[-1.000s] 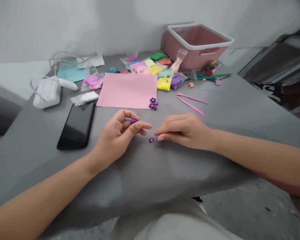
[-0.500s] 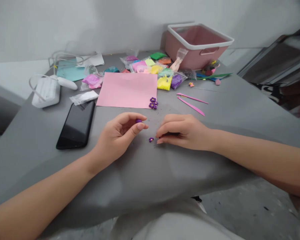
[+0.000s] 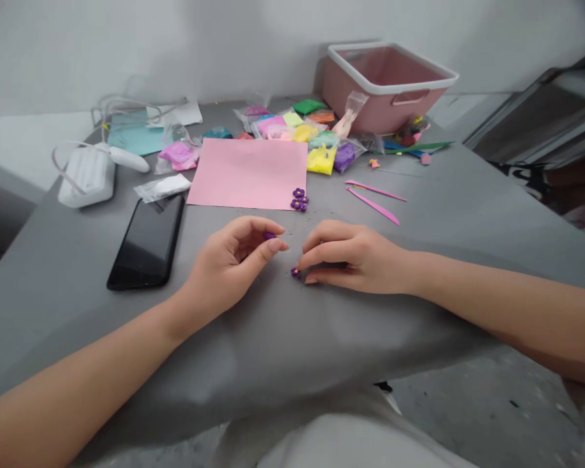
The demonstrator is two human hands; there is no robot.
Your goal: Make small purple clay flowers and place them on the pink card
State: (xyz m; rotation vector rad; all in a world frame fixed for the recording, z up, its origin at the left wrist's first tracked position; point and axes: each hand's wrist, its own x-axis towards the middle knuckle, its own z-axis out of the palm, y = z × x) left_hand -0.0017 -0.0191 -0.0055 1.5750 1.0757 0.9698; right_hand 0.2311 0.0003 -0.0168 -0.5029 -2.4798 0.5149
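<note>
- One small purple flower (image 3: 296, 273) lies on the grey table (image 3: 273, 364), right by the right hand's (image 3: 361, 257) index fingertip.
- One purple lump (image 3: 270, 236) sits in the left hand (image 3: 227, 260), between curled fingers and thumb.
- Two pink tools (image 3: 377, 208) lie beyond the right hand.
- The right hand arches, fingers bent, thumb apart from them.
- Fingers partly hide the lump; clustered flowers (image 3: 299, 195) at the pink sheet's (image 3: 251, 172) corner overlap, blurring their count.
</note>
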